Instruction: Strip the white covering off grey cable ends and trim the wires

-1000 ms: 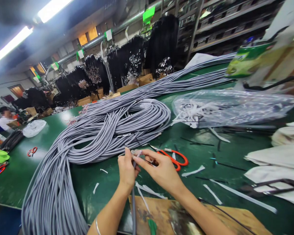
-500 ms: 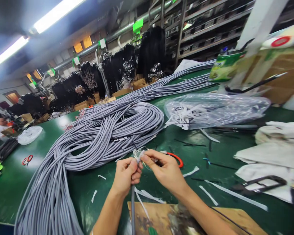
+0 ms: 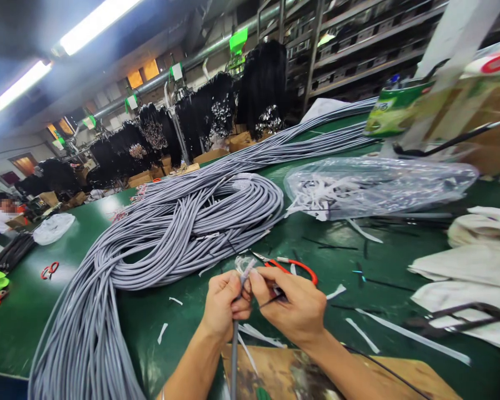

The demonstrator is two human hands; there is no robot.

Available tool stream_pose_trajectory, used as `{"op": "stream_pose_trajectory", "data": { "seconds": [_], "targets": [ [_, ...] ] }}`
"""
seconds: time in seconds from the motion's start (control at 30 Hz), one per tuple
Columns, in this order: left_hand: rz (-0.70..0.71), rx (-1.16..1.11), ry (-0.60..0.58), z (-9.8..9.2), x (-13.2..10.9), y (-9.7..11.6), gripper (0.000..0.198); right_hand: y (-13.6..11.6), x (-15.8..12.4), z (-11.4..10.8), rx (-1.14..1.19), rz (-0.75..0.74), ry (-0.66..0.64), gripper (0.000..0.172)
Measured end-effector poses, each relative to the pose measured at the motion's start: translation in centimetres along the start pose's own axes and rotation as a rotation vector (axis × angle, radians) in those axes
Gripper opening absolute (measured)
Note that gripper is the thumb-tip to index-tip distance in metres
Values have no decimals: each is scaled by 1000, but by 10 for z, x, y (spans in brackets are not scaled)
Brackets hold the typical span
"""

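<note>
A grey cable [image 3: 234,355] rises from the bottom edge into my left hand [image 3: 223,303], whose fingers are wrapped round it near its upper end. Pale, stripped strands [image 3: 244,262] fan out at that end, with a whitish wrapping [image 3: 247,272] just below them. Thumb and fingertips of my right hand [image 3: 294,303] pinch at this wrapping. A thin dark piece [image 3: 271,300] also juts from the right fingers; its kind is unclear. Red-handled scissors [image 3: 308,268] lie on the table right behind my right hand.
Coiled grey cables [image 3: 162,233] cover the table's left and middle. A clear plastic bag [image 3: 383,186] of white strips lies behind, white gloves [image 3: 475,266] and dark snips [image 3: 466,316] at right. Beneath my forearms is a stained board [image 3: 275,372]. A person [image 3: 4,214] sits far left.
The view has shifted slightly, moving things rightward in the picture. My right fingers have curled further at the cable end, and the thin dark piece now shows between them.
</note>
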State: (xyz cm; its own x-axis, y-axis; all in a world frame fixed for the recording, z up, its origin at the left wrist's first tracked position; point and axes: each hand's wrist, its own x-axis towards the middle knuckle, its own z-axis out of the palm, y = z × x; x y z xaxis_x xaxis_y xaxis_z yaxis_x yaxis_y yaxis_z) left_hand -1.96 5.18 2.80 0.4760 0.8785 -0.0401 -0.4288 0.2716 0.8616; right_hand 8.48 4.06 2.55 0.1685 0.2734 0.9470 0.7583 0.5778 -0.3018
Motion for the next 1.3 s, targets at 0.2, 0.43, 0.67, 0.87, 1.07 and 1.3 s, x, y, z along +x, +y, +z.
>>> {"op": "stream_pose_trajectory", "data": {
  "seconds": [0.2, 0.43, 0.67, 0.87, 1.07, 1.3],
  "targets": [
    [13, 17, 30, -1, -1, 0, 50, 3, -1, 1, -20, 26, 8, 22],
    [-69, 89, -44, -6, 1, 2, 51, 14, -4, 7, 134, 448, -118, 21],
    [-101, 56, -223, -4, 0, -1, 49, 26, 12, -6, 703, 853, -336, 29],
    [-122, -25, -252, -6, 1, 1, 51, 13, 16, -11, 1114, 865, -679, 33],
    [-104, -50, -235, -4, -1, 3, 49, 13, 12, -6, 1099, 968, -491, 30],
    [-22, 22, -55, -5, 1, 1, 48, 9, 11, -1, 849, 809, -362, 33]
  ]
}}
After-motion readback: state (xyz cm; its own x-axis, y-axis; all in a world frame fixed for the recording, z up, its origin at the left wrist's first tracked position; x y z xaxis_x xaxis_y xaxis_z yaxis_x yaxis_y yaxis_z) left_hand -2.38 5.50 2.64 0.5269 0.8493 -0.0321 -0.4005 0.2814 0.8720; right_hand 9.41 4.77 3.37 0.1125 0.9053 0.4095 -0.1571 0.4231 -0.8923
